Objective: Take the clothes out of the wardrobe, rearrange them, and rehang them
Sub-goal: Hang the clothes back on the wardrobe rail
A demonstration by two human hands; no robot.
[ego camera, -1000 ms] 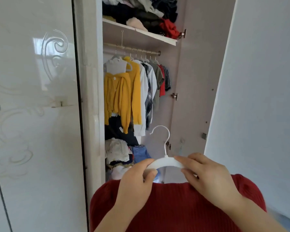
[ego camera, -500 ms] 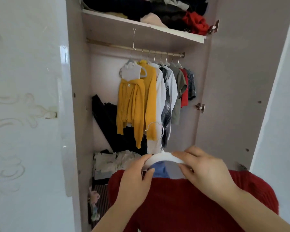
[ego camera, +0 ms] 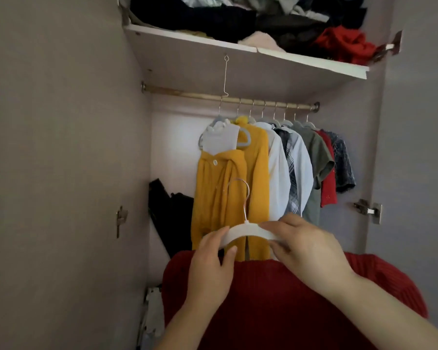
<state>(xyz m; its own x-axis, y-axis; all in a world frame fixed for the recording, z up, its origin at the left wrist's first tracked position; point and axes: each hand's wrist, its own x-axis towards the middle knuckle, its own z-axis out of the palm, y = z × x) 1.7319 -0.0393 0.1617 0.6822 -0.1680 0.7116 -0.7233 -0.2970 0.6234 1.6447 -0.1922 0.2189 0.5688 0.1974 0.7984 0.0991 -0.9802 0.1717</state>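
Both hands hold the white hanger [ego camera: 243, 229] by its shoulders. The left hand [ego camera: 210, 269] pinches the left arm between thumb and fingers, and the right hand [ego camera: 306, 248] pinches the right arm, fingertips on top. The red sweater [ego camera: 276, 299] hangs from it, low and near us, in front of the open wardrobe and not yet on the rail [ego camera: 182, 93].

We judge that this two-sided hold keeps the knit level and leaves the metal hook [ego camera: 247, 205] standing free for the rail.

Beyond the hook hang the yellow cardigan [ego camera: 220, 198] and a row of shirts [ego camera: 299, 160], packed along the rail's middle and right. Its left stretch is bare, between the wardrobe's left wall [ego camera: 61, 147] and the first hanger, and that is the open room we see.

The shelf [ego camera: 200, 61] sits just above the rail and a wire stay [ego camera: 225, 77] drops from it, so we expect little headroom for the hook.
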